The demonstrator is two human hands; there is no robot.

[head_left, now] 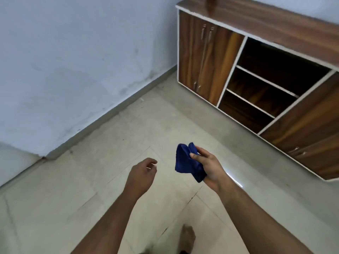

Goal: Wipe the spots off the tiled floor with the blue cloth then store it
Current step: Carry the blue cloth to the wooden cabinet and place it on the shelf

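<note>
Two hands are raised in front of the person, who stands on the tiled floor (102, 180) with one bare foot (188, 237) showing below. The right hand (209, 167) is clamped on the blue cloth (187, 162), thumb pressing the bunched fabric against the fingers, so the cloth hangs well above the floor rather than spread flat for wiping. The left hand (142, 173) holds nothing; its fingers curl loosely, just apart from the cloth, probably ready to help fold or regrip it. Dark specks mark the tile joints near the foot, so wiping may remain. A wooden cabinet (207, 57) stands against the wall (73, 61), its open shelves (264, 81) facing the person, a likely place for storing the cloth.
</note>
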